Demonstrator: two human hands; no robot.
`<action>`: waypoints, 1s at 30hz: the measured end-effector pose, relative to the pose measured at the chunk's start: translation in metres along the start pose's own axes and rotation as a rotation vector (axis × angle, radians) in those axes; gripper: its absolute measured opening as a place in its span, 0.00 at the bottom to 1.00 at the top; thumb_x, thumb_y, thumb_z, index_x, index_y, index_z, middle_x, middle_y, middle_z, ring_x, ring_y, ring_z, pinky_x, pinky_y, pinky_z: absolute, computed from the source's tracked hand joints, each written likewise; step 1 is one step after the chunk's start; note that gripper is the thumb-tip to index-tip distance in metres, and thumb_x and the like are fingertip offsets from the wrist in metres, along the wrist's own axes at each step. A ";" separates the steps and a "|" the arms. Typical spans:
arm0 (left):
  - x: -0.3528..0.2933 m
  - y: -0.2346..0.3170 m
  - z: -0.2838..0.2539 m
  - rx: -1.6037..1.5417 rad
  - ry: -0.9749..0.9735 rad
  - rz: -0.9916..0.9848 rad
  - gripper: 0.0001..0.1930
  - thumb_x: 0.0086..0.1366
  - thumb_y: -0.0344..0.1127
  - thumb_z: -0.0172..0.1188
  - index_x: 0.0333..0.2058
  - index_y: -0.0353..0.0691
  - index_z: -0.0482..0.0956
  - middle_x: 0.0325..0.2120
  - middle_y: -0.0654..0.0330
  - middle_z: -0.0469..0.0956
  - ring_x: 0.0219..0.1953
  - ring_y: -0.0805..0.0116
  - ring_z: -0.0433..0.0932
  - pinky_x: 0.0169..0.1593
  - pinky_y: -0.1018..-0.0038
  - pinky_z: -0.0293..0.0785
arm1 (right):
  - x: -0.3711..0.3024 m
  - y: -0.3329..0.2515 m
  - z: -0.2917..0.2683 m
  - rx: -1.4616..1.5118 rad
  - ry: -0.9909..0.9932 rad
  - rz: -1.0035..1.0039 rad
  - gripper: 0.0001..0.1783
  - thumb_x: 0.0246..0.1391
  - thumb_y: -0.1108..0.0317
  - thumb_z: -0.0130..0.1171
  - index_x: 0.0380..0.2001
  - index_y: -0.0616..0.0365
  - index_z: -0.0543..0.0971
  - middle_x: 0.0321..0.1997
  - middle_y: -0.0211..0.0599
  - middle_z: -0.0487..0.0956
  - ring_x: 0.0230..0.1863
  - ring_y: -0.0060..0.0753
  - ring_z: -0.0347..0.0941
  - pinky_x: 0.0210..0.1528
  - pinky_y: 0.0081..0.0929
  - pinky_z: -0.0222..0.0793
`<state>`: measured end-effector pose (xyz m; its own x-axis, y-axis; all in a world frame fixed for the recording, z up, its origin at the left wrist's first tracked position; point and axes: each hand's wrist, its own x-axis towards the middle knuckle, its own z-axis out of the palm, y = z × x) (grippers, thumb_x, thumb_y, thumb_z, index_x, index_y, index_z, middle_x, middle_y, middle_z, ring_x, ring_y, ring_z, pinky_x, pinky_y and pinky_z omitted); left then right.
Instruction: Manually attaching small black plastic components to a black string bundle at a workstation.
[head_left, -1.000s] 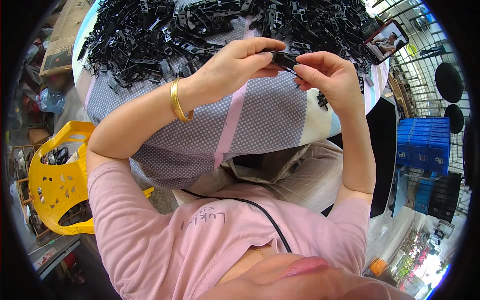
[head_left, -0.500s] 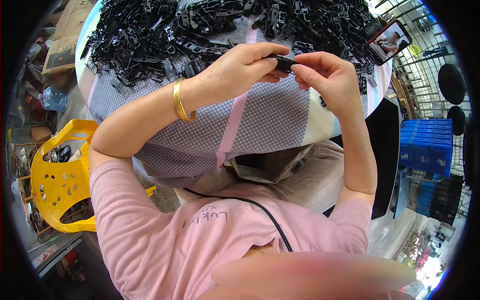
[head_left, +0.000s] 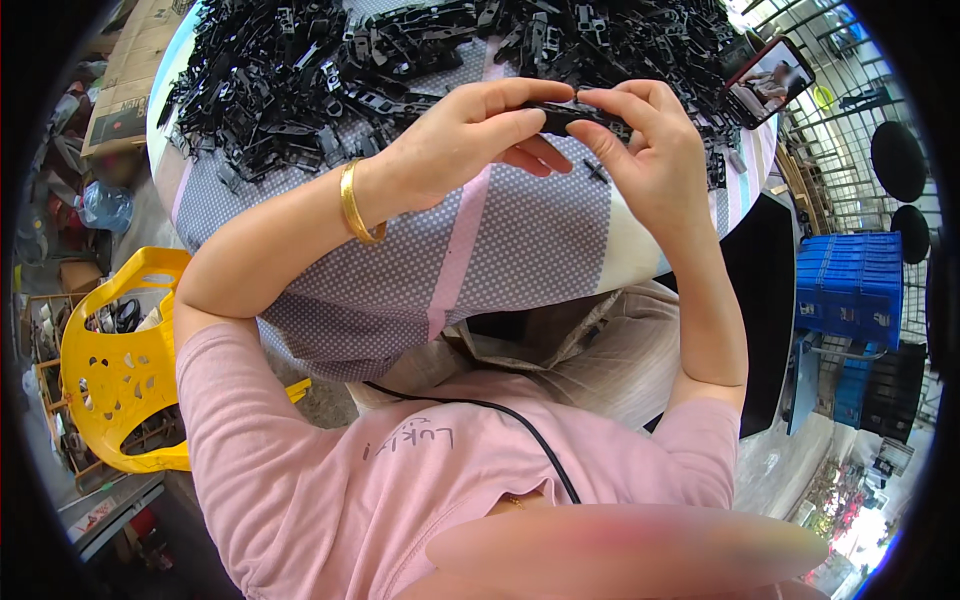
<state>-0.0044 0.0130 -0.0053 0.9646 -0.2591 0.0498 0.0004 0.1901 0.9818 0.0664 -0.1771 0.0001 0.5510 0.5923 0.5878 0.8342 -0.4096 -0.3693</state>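
Observation:
My left hand [head_left: 490, 130], with a gold bangle at its wrist, grips a small long black plastic part [head_left: 557, 120] between thumb and fingers, above the near side of the table. From the other side my right hand [head_left: 640, 135] closes its thumb and index finger around the right end of this part. The fingers cover much of it, so its exact kind cannot be made out. Beyond both hands lies a wide pile of similar black plastic parts [head_left: 290, 90]. A small dark piece [head_left: 596, 170] rests on the cloth just below the hands.
A dotted grey cloth [head_left: 540, 240] with pink and cream bands covers the round table. At its right edge a phone [head_left: 768, 83] stands tilted. A yellow plastic chair [head_left: 125, 370] is at left, blue crates [head_left: 850, 290] at right. A black cable [head_left: 500, 408] crosses my lap.
Both hands have risen slightly away from me, and the right fingers have shifted along the black part and spread wider around its end. The small piece on the cloth now shows more fully.

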 end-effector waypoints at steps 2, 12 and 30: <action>-0.001 0.004 -0.004 -0.010 -0.019 -0.017 0.20 0.65 0.31 0.42 0.55 0.29 0.60 0.40 0.49 0.74 0.41 0.63 0.77 0.45 0.74 0.74 | 0.003 -0.005 0.000 0.202 0.009 0.109 0.16 0.43 0.64 0.66 0.37 0.58 0.79 0.35 0.28 0.74 0.17 0.14 0.59 0.20 0.13 0.56; 0.001 -0.002 0.001 0.112 -0.085 -0.076 0.21 0.65 0.31 0.40 0.56 0.30 0.59 0.42 0.50 0.73 0.41 0.63 0.77 0.45 0.73 0.74 | 0.075 0.200 -0.035 -0.706 -0.133 0.377 0.14 0.45 0.62 0.53 0.37 0.43 0.80 0.41 0.39 0.78 0.44 0.41 0.74 0.47 0.35 0.69; 0.006 -0.004 -0.005 -0.259 0.087 -0.058 0.18 0.66 0.29 0.39 0.53 0.26 0.59 0.44 0.47 0.70 0.46 0.58 0.75 0.52 0.71 0.72 | 0.019 -0.008 -0.030 0.160 -0.183 -0.196 0.08 0.40 0.76 0.58 0.29 0.62 0.78 0.36 0.38 0.78 0.34 0.32 0.76 0.36 0.22 0.71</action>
<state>0.0025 0.0157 -0.0100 0.9799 -0.1969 -0.0319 0.1129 0.4160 0.9023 0.0695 -0.1832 0.0360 0.3620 0.7702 0.5251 0.9098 -0.1692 -0.3790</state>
